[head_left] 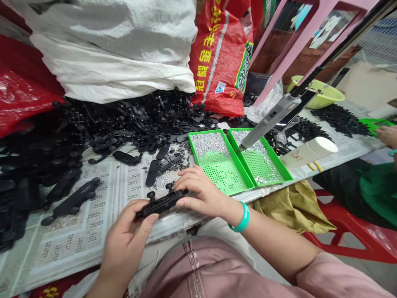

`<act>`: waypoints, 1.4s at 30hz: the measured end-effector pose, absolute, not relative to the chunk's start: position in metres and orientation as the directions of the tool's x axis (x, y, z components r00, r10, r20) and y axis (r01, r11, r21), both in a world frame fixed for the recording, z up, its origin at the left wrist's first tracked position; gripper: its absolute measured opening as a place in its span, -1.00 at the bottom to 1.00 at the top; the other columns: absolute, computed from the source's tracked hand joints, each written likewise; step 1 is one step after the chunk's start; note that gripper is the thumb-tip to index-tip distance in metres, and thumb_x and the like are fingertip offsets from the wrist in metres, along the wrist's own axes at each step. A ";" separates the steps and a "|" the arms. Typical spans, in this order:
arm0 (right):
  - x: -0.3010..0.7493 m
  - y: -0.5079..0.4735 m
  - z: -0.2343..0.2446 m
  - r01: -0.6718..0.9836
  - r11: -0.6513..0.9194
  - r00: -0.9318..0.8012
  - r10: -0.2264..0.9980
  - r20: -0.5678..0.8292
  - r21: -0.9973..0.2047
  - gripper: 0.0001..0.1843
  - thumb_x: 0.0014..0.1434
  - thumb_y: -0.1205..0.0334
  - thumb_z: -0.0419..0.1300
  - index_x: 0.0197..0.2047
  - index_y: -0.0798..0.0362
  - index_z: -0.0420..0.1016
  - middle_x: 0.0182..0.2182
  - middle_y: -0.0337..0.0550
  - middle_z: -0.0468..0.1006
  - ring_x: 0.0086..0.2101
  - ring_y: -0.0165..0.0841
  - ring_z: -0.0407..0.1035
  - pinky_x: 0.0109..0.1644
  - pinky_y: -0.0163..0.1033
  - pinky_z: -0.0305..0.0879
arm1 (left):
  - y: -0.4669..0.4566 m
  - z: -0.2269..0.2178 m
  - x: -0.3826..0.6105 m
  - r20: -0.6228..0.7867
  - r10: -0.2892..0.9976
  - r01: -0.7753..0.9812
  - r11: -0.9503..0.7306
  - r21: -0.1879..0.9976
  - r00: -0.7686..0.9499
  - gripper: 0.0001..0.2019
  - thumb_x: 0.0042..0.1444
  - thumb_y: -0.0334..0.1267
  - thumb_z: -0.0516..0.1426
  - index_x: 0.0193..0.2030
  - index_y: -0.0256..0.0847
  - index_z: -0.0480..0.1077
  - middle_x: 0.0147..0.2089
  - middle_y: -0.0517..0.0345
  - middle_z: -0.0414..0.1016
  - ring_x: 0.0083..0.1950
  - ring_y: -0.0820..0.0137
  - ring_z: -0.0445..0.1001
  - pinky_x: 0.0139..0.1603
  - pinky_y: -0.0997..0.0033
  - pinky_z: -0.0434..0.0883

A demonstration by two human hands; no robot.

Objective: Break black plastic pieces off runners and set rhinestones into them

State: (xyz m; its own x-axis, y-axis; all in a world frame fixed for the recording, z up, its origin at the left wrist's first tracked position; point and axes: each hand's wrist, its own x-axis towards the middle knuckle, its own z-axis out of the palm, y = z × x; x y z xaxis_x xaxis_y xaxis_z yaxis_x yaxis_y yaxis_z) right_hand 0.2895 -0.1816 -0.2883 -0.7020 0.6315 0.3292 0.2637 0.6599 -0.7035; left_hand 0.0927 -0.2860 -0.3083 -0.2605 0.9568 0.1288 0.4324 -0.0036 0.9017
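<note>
Between my two hands, just above the front edge of the table, is a long black plastic part (163, 203) with two round knobs on its upper side. My left hand (127, 231) pinches its left end between thumb and fingers. The right end is gripped by my right hand (201, 192), which wears a teal wristband. A few loose black plastic pieces (151, 173) lie on the patterned tablecloth beyond my hands, with tiny black bits scattered near them. Farther left rests a black part with rounded feet (76, 198).
Two green trays (235, 191) of small silver screws stand right of my hands, below a hanging grey electric screwdriver (269, 120). Black parts (133, 120) are heaped at the back and left. A white cup (310, 152) lies tilted at right, near another person's hand (387, 135).
</note>
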 end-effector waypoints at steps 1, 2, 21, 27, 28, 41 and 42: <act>0.290 -0.181 -0.289 0.254 0.654 -0.702 0.631 0.329 -0.713 -0.78 0.14 0.04 0.19 -0.24 0.00 0.43 -0.24 -0.16 0.53 -0.03 -0.26 0.30 0.18 -0.03 0.03 | -0.286 -0.307 0.093 0.171 0.952 0.469 -0.034 0.882 -0.252 -0.86 0.05 -0.22 0.16 -0.22 -0.08 0.42 -0.19 0.16 0.46 -0.18 0.35 0.43 -0.16 0.43 0.34; 0.290 -0.181 -0.289 0.244 0.649 -0.704 0.630 0.328 -0.721 -0.79 0.15 0.05 0.19 -0.24 0.00 0.43 -0.24 -0.16 0.53 -0.03 -0.26 0.30 0.18 -0.03 0.03 | -0.286 -0.305 0.094 0.224 0.945 0.514 -0.073 0.855 -0.238 -0.88 0.04 -0.23 0.16 -0.24 -0.09 0.43 -0.22 0.16 0.47 -0.20 0.34 0.43 -0.16 0.42 0.34; 0.291 -0.182 -0.281 0.230 0.603 -0.729 0.627 0.275 -0.764 -0.80 0.19 0.08 0.13 -0.19 0.01 0.40 -0.21 -0.13 0.50 -0.08 -0.27 0.31 0.18 -0.01 0.02 | -0.285 -0.299 0.098 0.218 0.943 0.439 -0.090 0.894 -0.251 -0.91 0.02 -0.27 0.17 -0.28 -0.12 0.41 -0.28 0.16 0.45 -0.27 0.37 0.42 -0.26 0.42 0.34; 0.288 -0.184 -0.282 0.189 0.606 -0.705 0.631 0.322 -0.773 -0.79 0.19 0.04 0.11 -0.26 0.00 0.39 -0.28 -0.16 0.49 -0.15 -0.29 0.32 0.12 -0.08 0.10 | -0.288 -0.310 0.095 0.202 0.943 0.355 -0.099 0.930 -0.266 -0.89 0.00 -0.30 0.19 -0.28 -0.10 0.40 -0.25 0.16 0.40 -0.22 0.38 0.38 -0.21 0.46 0.33; 0.288 -0.184 -0.283 0.191 0.611 -0.698 0.635 0.331 -0.769 -0.79 0.20 0.04 0.11 -0.25 0.00 0.38 -0.26 -0.16 0.49 -0.14 -0.29 0.32 0.12 -0.08 0.09 | -0.288 -0.311 0.096 0.208 0.941 0.341 -0.109 0.934 -0.267 -0.88 -0.01 -0.30 0.20 -0.28 -0.10 0.40 -0.24 0.17 0.40 -0.20 0.38 0.38 -0.20 0.46 0.32; 0.298 -0.178 -0.272 0.217 0.639 -0.749 0.594 0.294 -0.738 -0.74 0.20 0.02 0.06 -0.32 0.05 0.32 -0.33 -0.12 0.44 -0.24 -0.30 0.28 0.00 -0.13 0.17 | -0.273 -0.294 0.109 -0.208 0.958 0.151 0.240 0.959 -0.199 -0.63 -0.10 -0.09 0.25 -0.14 -0.11 0.35 -0.24 0.11 0.50 -0.25 0.33 0.47 -0.27 0.42 0.43; 0.299 -0.177 -0.271 0.221 0.660 -0.766 0.573 0.291 -0.718 -0.75 0.20 0.03 0.08 -0.32 0.05 0.32 -0.33 -0.13 0.45 -0.24 -0.31 0.29 0.01 -0.13 0.16 | -0.270 -0.291 0.108 -0.222 0.964 0.186 0.247 0.951 -0.144 -0.60 -0.12 -0.08 0.25 -0.11 -0.10 0.37 -0.21 0.10 0.50 -0.21 0.30 0.48 -0.25 0.41 0.43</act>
State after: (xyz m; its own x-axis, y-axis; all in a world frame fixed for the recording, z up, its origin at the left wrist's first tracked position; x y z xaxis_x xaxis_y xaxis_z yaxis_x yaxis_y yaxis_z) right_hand 0.2994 -0.1766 -0.2709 -0.7661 0.5729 0.2914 0.2208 0.6603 -0.7178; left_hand 0.1085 -0.2697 -0.2913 -0.1445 0.9642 -0.2225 0.1863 0.2473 0.9509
